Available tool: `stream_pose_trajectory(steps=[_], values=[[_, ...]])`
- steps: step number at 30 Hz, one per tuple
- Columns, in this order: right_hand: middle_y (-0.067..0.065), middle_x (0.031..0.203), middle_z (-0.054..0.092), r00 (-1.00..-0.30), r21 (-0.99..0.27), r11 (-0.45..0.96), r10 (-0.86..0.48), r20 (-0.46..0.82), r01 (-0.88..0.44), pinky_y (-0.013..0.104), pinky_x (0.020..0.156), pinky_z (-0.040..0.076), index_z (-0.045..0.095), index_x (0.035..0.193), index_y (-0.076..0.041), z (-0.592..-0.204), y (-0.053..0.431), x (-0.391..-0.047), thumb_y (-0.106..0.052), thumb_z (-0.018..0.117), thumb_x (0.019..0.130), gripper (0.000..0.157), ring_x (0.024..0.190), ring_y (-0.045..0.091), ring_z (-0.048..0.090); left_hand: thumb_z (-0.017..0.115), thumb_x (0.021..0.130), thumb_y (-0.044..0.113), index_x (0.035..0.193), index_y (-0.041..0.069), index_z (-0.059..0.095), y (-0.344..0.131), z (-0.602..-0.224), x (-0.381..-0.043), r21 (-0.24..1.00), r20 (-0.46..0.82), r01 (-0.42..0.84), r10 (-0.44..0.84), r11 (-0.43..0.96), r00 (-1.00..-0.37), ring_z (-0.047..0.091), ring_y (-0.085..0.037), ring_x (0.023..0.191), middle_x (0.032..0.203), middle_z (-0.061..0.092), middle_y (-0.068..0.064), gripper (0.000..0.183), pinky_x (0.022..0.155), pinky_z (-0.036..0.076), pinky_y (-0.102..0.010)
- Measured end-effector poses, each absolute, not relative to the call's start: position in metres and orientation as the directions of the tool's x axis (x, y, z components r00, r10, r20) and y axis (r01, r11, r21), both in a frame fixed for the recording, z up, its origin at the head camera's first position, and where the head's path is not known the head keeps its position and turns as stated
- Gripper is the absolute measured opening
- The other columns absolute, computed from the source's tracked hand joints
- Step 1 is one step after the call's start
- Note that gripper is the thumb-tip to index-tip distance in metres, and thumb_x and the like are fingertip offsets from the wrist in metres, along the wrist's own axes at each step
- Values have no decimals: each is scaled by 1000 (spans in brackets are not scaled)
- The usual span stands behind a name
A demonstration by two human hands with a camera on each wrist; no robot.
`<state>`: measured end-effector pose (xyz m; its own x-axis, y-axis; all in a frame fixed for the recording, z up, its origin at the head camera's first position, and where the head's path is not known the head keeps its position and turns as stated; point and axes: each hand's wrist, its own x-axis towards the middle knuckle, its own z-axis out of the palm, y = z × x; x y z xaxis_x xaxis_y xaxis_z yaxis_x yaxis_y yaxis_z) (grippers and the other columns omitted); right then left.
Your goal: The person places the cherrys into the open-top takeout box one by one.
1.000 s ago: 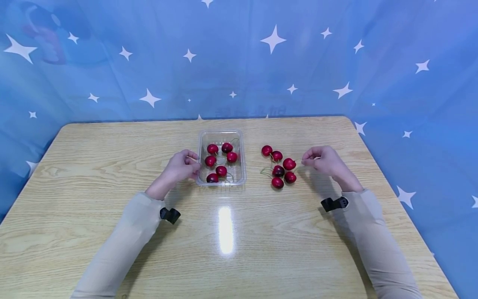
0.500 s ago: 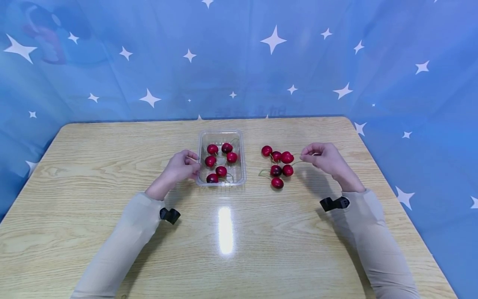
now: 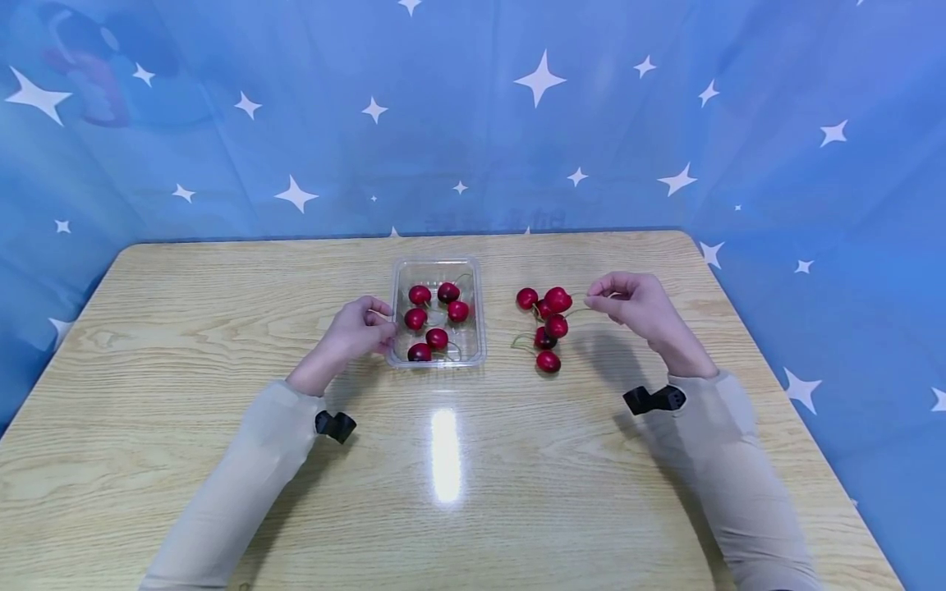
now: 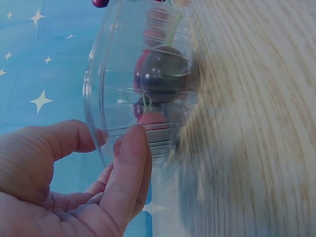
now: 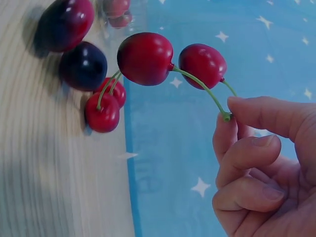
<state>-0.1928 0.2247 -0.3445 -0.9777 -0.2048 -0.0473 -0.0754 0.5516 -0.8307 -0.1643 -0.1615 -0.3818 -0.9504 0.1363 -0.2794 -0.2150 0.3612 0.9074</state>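
My left hand [image 3: 362, 328] holds the left wall of a clear plastic box [image 3: 482, 328]. In the left wrist view its thumb and fingers [image 4: 126, 177] pinch the rim and side. Several cherries [image 3: 416, 318] lie inside the box. Between thumb and fingertip, my right hand [image 3: 636, 308] pinches green stems [image 5: 202, 89] of a joined cherry pair. The nearer cherry of the pair [image 5: 145, 59] and the farther cherry [image 5: 202, 65] hang off the table, above the loose pile. In the head view the pair partly covers the cherries beneath.
Loose cherries [image 3: 548, 362] lie on the wooden table [image 3: 517, 492] right of the box, some with stems. A blue star-patterned cloth [image 3: 458, 123] hangs behind the table's far edge. A dark wrist camera [image 3: 654, 400] sits on the right sleeve.
My right hand has risen and shifted left, carrying the cherry pair up from the right side of the pile to over it. The left hand and box have stayed put.
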Motion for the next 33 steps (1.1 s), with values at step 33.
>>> stream_pose_trajectory(steps=[33], values=[[-7, 68, 55, -968, -919, 377, -249, 14, -110, 22, 49, 36, 65, 90, -4, -330, 167, -199, -11, 66, 87, 7, 53, 9, 41, 53, 91, 1, 114, -8, 44, -162, -382, -165, 905, -287, -222, 133, 363, -949, 59, -11, 63, 85, 59, -14, 27, 69, 57, -33]])
